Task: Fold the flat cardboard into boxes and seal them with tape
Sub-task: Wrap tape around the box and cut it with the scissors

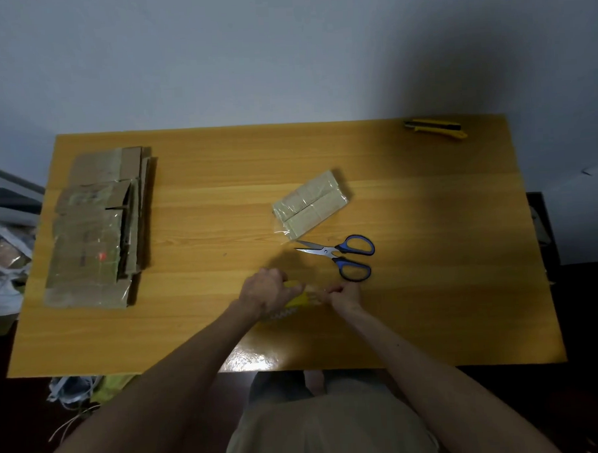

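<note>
Yellow tape roll [296, 300], half-hidden, gripped by the left hand [264, 290]; right hand [346, 295] pinches its faint end.

Readable text: none.
Flat cardboard stack [95, 228]: at nine o'clock on the table [431, 306], it carries a small red mark and faint dark print, both too blurred to read.

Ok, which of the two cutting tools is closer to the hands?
The blue-handled scissors, just beyond the right hand; the yellow knife lies at the far corner.
</note>
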